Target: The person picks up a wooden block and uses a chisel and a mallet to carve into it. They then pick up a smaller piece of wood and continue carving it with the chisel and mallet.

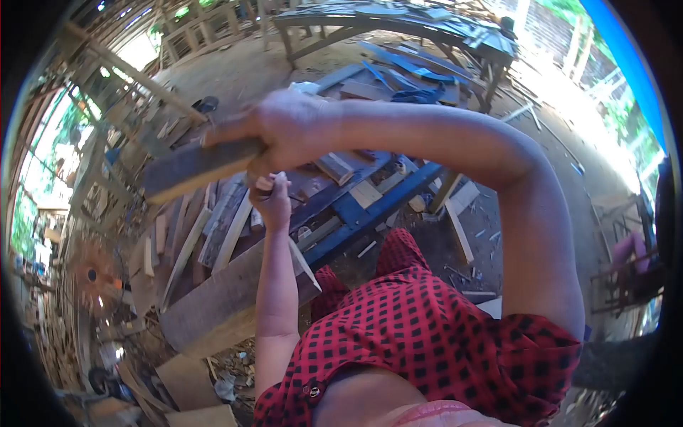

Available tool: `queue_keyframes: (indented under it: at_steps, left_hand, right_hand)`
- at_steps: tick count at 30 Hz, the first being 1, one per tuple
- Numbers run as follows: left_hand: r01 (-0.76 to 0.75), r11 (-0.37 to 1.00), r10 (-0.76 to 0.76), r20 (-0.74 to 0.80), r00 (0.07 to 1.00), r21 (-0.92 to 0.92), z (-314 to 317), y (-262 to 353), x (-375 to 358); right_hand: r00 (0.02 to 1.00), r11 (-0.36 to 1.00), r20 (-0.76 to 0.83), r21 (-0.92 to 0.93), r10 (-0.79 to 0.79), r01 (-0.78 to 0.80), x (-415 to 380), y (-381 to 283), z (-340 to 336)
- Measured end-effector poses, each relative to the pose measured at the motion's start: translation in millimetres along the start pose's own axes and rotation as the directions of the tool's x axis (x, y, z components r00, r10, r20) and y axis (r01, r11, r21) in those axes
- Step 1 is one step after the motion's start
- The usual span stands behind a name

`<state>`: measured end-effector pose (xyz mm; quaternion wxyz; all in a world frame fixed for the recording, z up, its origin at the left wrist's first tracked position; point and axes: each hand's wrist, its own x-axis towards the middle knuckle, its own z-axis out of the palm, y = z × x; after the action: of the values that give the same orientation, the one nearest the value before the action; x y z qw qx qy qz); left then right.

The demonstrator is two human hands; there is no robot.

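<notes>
My right hand (292, 132), slightly blurred, is raised with its fingers closed around one end of a thick wooden block (203, 167). The block points left, with a dark upper face and a paler lower edge. Just below it, my left hand (274, 203) is closed, its thumb and fingers pinched together. A thin dark piece shows beside the fingers, but what they hold is too small to tell. Under my left forearm lies a wide wooden beam (213, 302). Beyond the hands is a dark blue frame-like piece (363, 213).
Loose wood strips (231, 224) lie left of my left hand. A long table (327, 21) covered with flat pieces stands at the back, with blue strips (405, 75) below it. A wooden post (135, 71) slants at upper left.
</notes>
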<state>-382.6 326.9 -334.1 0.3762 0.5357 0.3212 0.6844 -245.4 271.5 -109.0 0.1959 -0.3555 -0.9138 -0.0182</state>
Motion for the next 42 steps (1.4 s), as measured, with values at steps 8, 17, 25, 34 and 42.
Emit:
queue_keyframes:
  at_steps: [8,17,25,34,42]
  left_hand:
    - [0.06,0.998,-0.06,0.003,0.998,0.015,-6.4,-10.6,3.6]
    - [0.027,0.999,-0.03,0.05,0.998,0.047,-7.6,-4.9,3.7]
    - [-0.006,0.997,0.003,0.041,0.999,0.074,-2.5,3.2,2.8]
    - [-0.042,0.989,0.038,0.035,0.999,0.141,0.2,4.9,3.8]
    - [-0.063,0.991,0.058,0.047,0.997,0.121,-4.8,0.3,5.5]
  right_hand:
    - [0.987,0.988,-0.151,0.152,0.047,-0.024,-26.1,1.7,5.2]
    - [0.923,0.916,-0.246,0.349,0.295,-0.199,-72.2,39.1,67.3]
    - [0.734,0.766,-0.225,0.133,0.641,-0.629,-146.1,92.3,194.9]
    - [0.622,0.697,-0.333,0.197,0.709,-0.689,-164.4,96.8,234.3]
    - [0.638,0.765,-0.437,0.231,0.634,-0.602,-183.8,87.7,249.6]
